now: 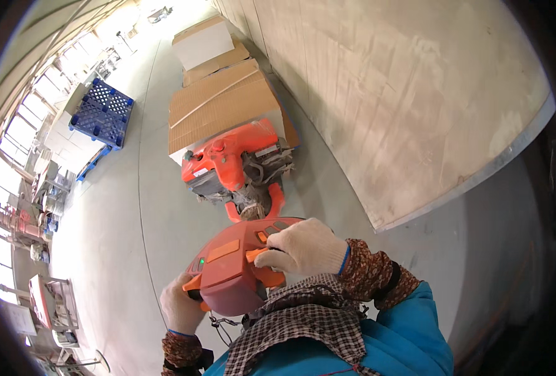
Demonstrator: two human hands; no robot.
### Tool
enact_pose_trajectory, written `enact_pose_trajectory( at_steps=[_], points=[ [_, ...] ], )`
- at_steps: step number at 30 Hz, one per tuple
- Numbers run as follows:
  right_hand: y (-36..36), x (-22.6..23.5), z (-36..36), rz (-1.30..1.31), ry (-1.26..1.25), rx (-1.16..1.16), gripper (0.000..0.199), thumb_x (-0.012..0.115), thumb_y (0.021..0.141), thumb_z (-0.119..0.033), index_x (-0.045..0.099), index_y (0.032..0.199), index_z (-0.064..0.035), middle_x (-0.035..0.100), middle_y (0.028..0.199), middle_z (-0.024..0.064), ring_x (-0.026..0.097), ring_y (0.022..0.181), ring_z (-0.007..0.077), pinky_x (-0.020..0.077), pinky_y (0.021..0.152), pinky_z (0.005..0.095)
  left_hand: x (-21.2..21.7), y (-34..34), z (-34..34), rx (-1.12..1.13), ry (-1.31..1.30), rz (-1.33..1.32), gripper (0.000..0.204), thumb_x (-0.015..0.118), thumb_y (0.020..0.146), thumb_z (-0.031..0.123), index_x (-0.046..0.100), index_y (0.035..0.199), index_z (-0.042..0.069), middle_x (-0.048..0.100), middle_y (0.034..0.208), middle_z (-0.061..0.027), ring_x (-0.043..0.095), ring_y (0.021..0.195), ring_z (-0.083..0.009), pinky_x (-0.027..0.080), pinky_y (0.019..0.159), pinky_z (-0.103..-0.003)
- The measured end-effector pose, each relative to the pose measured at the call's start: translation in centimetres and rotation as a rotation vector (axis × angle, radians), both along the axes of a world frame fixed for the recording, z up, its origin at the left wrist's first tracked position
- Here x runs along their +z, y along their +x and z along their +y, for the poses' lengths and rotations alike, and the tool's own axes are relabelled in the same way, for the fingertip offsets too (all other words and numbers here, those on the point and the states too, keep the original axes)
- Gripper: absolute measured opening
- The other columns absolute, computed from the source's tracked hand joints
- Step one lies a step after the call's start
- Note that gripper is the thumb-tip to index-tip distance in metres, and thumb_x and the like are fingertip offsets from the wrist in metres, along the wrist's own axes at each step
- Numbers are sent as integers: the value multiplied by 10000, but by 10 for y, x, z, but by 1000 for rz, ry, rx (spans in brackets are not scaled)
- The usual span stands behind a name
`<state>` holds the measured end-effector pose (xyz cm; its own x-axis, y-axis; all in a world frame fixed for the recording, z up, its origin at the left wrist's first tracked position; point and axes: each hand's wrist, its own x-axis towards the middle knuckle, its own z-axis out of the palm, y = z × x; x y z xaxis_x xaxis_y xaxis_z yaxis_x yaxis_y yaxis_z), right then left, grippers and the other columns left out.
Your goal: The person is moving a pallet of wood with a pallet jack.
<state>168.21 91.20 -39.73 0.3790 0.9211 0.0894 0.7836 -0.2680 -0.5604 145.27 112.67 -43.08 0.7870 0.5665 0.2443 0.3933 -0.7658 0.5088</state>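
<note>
Directly in front of you, your left hand [183, 304] and right hand [306, 246] have fingers curled round the red control head [231, 268], orange truck body [228, 164] beyond; oversteering rightward could scrape the cardboard-topped stack [218, 103] against the pale wall [416, 113].

Head-worn left fisheye, single view; looks steeply down and forward from above the red control handle [231, 266], handle close, floor [118, 232] running far off, edges bending.
</note>
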Motion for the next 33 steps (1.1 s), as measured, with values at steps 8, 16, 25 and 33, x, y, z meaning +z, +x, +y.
enact_pose_trajectory(
  at_steps=[8,16,25,33],
  points=[
    [72,13,-12,-90,-80,177,756,392,1007,-696,752,830,-55,696,748,209,703,744,402,563,723,490,3,22,-79,156,-34,125,425,887,689,265,743,1049,90,728,799,-120,741,765,-278,560,691,-363],
    [98,11,-13,-151,-67,250,770,348,1022,-684,751,790,-70,691,740,204,697,745,411,560,708,487,-8,32,-107,240,-9,109,596,924,685,297,722,1208,95,739,769,-88,744,749,-263,565,694,-355],
    [98,-5,-4,-180,-5,282,728,359,1045,-619,718,731,-69,678,699,168,698,723,385,551,670,488,-38,31,-96,248,61,13,515,926,681,298,739,1116,96,727,738,-75,731,694,-251,560,663,-353],
    [108,-16,2,-206,17,292,697,367,1047,-595,744,769,-79,704,742,177,705,745,397,555,722,507,-40,44,-87,248,94,63,495,917,680,280,746,1117,123,730,772,-86,730,727,-299,569,669,-385]
  ],
)
